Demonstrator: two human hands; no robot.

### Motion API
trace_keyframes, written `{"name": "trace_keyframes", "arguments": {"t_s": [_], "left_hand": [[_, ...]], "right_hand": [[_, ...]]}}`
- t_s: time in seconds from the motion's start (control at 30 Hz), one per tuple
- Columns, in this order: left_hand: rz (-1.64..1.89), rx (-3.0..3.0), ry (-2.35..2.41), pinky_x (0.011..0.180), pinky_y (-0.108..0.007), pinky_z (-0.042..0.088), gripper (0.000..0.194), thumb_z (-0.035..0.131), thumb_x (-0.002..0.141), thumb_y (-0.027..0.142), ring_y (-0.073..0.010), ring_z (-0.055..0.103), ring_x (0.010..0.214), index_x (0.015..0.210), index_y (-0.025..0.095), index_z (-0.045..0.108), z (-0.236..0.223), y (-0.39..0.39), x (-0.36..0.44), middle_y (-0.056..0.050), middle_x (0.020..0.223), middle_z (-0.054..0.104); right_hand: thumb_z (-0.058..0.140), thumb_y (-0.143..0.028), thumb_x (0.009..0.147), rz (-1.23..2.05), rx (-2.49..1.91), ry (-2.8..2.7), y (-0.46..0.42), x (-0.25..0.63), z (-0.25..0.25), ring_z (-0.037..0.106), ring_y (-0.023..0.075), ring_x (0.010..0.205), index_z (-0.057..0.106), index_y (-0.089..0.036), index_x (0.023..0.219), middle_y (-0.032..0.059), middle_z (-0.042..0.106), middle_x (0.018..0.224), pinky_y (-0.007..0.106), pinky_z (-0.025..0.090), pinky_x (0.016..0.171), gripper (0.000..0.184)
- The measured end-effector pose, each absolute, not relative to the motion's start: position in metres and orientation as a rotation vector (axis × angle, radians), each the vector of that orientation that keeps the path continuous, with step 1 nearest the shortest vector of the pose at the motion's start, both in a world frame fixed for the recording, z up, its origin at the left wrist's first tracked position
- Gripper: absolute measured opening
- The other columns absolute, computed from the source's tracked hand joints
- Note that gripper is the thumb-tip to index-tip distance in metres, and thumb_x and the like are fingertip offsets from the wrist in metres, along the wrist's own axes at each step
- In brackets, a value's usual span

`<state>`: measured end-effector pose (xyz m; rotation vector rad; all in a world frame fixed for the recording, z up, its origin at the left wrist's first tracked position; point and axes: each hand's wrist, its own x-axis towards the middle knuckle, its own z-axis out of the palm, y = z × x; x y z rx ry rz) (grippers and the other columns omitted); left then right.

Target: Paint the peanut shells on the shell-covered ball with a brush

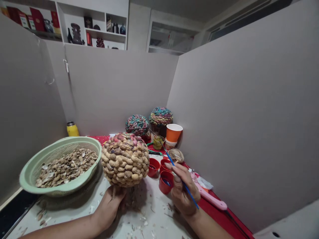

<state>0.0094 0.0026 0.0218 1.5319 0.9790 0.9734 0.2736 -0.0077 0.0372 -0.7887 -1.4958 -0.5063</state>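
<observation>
A ball covered in peanut shells [126, 161] stands in the middle, its top tinted pink and purple, the lower shells bare tan. My left hand [109, 204] is closed beneath it, around its base; the gripped part is mostly hidden. Pinched in my right hand [184, 189] is a thin blue paintbrush [189, 192], tilted up and away to the left. The brush tip is above the small red cups, apart from the ball. One red cup [165, 183], close to my right hand, has dark blue liquid in it. Another red cup [153, 167] sits beside the ball.
At left, a green basket [27, 181] holds many shell pieces. Behind stand two painted shell balls [137, 124], a yellow bottle [72, 129] and orange paper cups [173, 133]. A pink glue gun [211, 199] lies at right. Grey panels [239, 109] enclose the table; shell scraps litter it.
</observation>
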Motion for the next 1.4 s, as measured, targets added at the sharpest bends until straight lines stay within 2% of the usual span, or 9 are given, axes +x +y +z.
{"name": "trace_keyframes", "arguments": {"t_s": [0.17, 0.37, 0.73, 1.0, 1.2, 1.4], "left_hand": [[0.938, 1.546, 0.986, 0.055, -0.032, 0.033, 0.063, 0.045, 0.085, 0.081, -0.0175, 0.043, 0.055, 0.058, 0.025, 0.05, 0.024, 0.001, 0.01, 0.003, 0.053, 0.049], [0.934, 1.562, 0.992, 0.056, -0.032, 0.033, 0.065, 0.048, 0.081, 0.084, -0.0177, 0.044, 0.056, 0.059, 0.023, 0.053, 0.025, 0.002, 0.01, 0.002, 0.054, 0.051], [0.967, 1.565, 0.98, 0.055, -0.032, 0.033, 0.06, 0.05, 0.086, 0.077, -0.0175, 0.043, 0.056, 0.06, 0.023, 0.054, 0.024, 0.001, 0.009, 0.002, 0.053, 0.052], [0.965, 1.575, 0.977, 0.055, -0.032, 0.034, 0.06, 0.05, 0.087, 0.075, -0.0174, 0.044, 0.055, 0.057, 0.023, 0.053, 0.03, -0.001, 0.01, 0.003, 0.052, 0.051], [0.97, 1.564, 0.987, 0.057, -0.031, 0.036, 0.056, 0.053, 0.088, 0.072, -0.0171, 0.045, 0.058, 0.063, 0.022, 0.055, 0.024, 0.002, 0.009, 0.003, 0.057, 0.054], [0.953, 1.54, 0.989, 0.053, -0.03, 0.035, 0.059, 0.051, 0.088, 0.073, -0.0162, 0.046, 0.052, 0.061, 0.021, 0.056, 0.023, 0.002, 0.01, 0.003, 0.05, 0.052]], "right_hand": [[0.051, -0.015, 0.1, -0.549, -0.733, -1.525, -0.007, 0.276, 0.038, 0.072, 0.025, 0.105, 0.063, -0.024, 0.132, 0.0092, 0.079, 0.109, 0.047, 0.061, 0.088, 0.035], [0.053, -0.017, 0.1, -0.57, -0.728, -1.511, -0.007, 0.276, 0.039, 0.073, 0.025, 0.103, 0.064, -0.023, 0.129, 0.0087, 0.079, 0.105, 0.047, 0.061, 0.088, 0.032], [0.046, -0.024, 0.104, -0.529, -0.81, -1.489, -0.014, 0.268, 0.049, 0.073, 0.0252, 0.102, 0.064, -0.024, 0.128, 0.0087, 0.079, 0.103, 0.047, 0.061, 0.086, 0.03], [0.046, -0.024, 0.104, -0.51, -0.774, -1.481, -0.015, 0.269, 0.053, 0.073, 0.0244, 0.104, 0.062, -0.024, 0.131, 0.009, 0.078, 0.107, 0.046, 0.06, 0.089, 0.032], [0.045, -0.024, 0.104, -0.504, -0.759, -1.485, -0.018, 0.27, 0.053, 0.072, 0.0251, 0.106, 0.06, -0.024, 0.135, 0.0091, 0.079, 0.11, 0.048, 0.06, 0.09, 0.034], [0.048, -0.021, 0.103, -0.479, -0.748, -1.483, -0.023, 0.271, 0.051, 0.072, 0.0264, 0.106, 0.06, -0.023, 0.136, 0.01, 0.079, 0.108, 0.048, 0.061, 0.087, 0.035]]}}
